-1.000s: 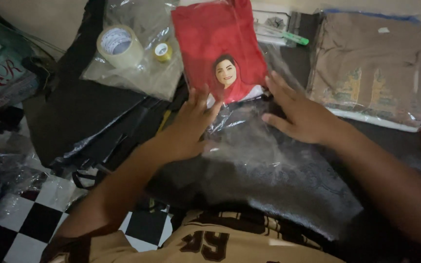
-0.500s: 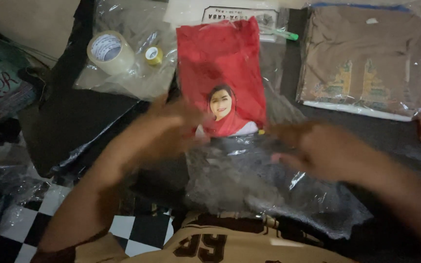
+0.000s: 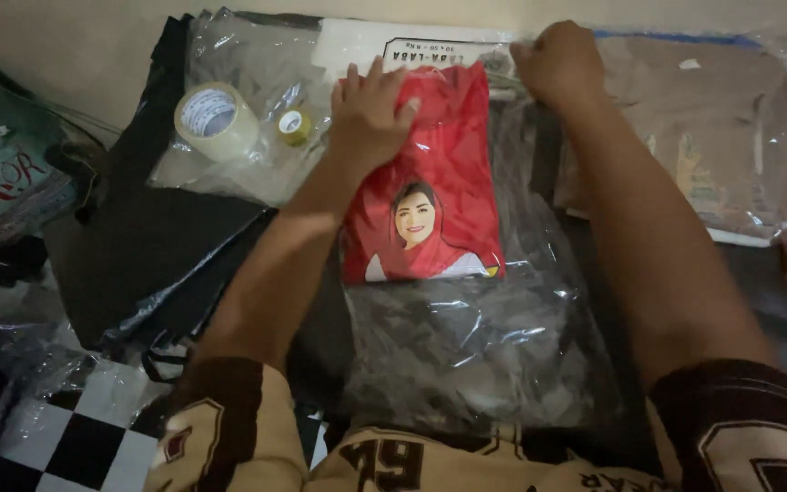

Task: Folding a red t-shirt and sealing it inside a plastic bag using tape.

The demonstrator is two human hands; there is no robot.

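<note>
Seemingly mid-way through bagging: a large clear crinkled plastic bag lies flat on the dark work surface, its closed end toward the person and its mouth at the far edge. Inside its far half sits a folded red cloth printed with a portrait, and the step in hand looks like seating that cloth and squaring the bag's mouth. The left hand lies flat, fingers spread, pressing on the cloth's far-left corner and gripping nothing. The right hand is curled shut just beyond the cloth's far-right corner — apparently pinching the bag's edge, though what it grasps is hidden. Next would likely come folding the mouth over; a pale roll of packing tape waits well left of the left hand.
</note>
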